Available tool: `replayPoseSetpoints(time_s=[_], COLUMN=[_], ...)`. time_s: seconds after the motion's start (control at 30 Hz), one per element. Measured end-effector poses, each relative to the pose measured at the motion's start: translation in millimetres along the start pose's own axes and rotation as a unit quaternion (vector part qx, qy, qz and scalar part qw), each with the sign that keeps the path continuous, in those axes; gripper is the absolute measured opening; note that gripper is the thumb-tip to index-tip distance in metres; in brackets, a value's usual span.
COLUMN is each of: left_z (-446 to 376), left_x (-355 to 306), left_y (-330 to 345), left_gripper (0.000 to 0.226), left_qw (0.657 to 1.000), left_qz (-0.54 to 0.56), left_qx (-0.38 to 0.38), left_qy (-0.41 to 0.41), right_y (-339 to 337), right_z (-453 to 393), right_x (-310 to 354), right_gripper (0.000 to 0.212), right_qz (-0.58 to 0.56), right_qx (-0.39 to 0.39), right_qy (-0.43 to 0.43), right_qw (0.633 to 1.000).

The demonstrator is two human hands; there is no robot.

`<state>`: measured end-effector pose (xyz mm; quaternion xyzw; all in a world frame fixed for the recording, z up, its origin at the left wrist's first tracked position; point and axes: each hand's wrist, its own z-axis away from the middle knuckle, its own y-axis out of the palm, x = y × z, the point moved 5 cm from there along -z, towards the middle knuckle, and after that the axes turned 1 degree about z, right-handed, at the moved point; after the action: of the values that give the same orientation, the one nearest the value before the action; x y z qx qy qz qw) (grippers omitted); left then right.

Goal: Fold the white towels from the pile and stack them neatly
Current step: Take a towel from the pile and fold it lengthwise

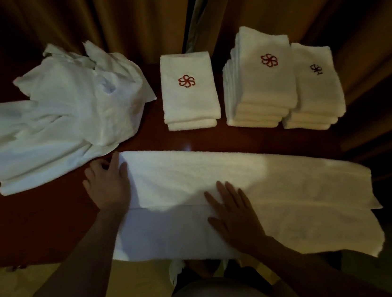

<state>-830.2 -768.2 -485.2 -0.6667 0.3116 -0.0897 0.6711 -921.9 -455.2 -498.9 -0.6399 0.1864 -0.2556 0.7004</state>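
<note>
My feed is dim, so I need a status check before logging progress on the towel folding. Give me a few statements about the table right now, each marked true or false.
1. Three stacks of folded towels stand at the back of the table: left stack, middle stack, right stack. True.
2. Every top towel bears a red emblem. False: the right stack's emblem is dark.
3. The unfolded pile lies on the left. True.
4. The right hand grips a folded towel from a stack. False: it lies flat on the spread towel.
5. The left hand is at that towel's left end. True.
</note>
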Motion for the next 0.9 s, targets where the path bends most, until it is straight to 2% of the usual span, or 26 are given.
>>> replayPoseSetpoints(time_s=[0.1, 0.17, 0.23, 0.27, 0.37, 0.43, 0.47, 0.53, 0.6, 0.67, 0.73, 0.8, 0.9], left_z=[0.0, 21.1, 53.0, 63.1, 56.7, 45.4, 40.4, 33.7, 36.1, 49.5, 68.8, 84.0, 82.9], left_x=[-3.5, -25.4, -47.1, -51.6, -49.2, -47.9, -47.5, -43.9, -46.3, -64.6, -92.1, -111.0, -110.1], left_y=[-7.7, -11.0, -0.4, 7.3, 21.9, 22.5, 22.4, 20.9, 16.0, 11.8, 17.0, 30.3, 44.5], left_gripper=[0.045, 0.05, 0.055, 0.058, 0.063, 0.063, 0.063, 0.065, 0.068, 0.07, 0.071, 0.076, 0.08], left_qw=[1.0, 0.997, 0.984, 0.979, 0.982, 0.983, 0.982, 0.982, 0.985, 0.987, 0.983, 0.98, 0.979], left_qz=[-0.013, 0.003, 0.018, 0.015, -0.003, -0.011, -0.011, -0.018, -0.012, 0.002, 0.006, -0.014, -0.045], left_qx=[-0.01, -0.021, 0.026, 0.057, 0.083, 0.083, 0.086, 0.094, 0.091, 0.086, 0.096, 0.128, 0.146], left_qy=[-0.015, 0.073, 0.177, 0.195, 0.167, 0.166, 0.168, 0.164, 0.147, 0.139, 0.154, 0.153, 0.137], right_y=[-0.6, 1.0, 2.0, 1.3, -5.2, -16.2, -24.4, -40.7, -43.8, -37.8, -24.1, -14.2, -13.4], right_z=[-2.0, -3.4, -7.7, -10.6, -21.2, -27.4, -27.7, -19.6, 2.5, 33.1, 59.6, 69.4, 63.4], right_x=[-2.2, -1.4, -2.5, -3.9, -11.9, -21.7, -30.5, -60.1, -111.7, -166.7, -209.2, -231.3, -239.5], right_gripper=[0.064, 0.065, 0.065, 0.066, 0.067, 0.064, 0.06, 0.051, 0.05, 0.058, 0.066, 0.073, 0.074], right_qz=[-0.002, -0.013, -0.021, -0.023, -0.043, -0.106, -0.128, -0.109, -0.043, 0.012, 0.017, -0.009, -0.027], right_qx=[0.006, 0.015, 0.026, 0.035, 0.05, 0.04, 0.015, -0.088, -0.132, -0.083, 0.014, 0.069, 0.051], right_qy=[-0.008, -0.009, -0.025, -0.036, -0.08, -0.082, -0.066, -0.001, 0.126, 0.272, 0.377, 0.399, 0.363], right_qw=[1.0, 1.0, 0.999, 0.998, 0.995, 0.99, 0.989, 0.99, 0.982, 0.959, 0.926, 0.914, 0.93])
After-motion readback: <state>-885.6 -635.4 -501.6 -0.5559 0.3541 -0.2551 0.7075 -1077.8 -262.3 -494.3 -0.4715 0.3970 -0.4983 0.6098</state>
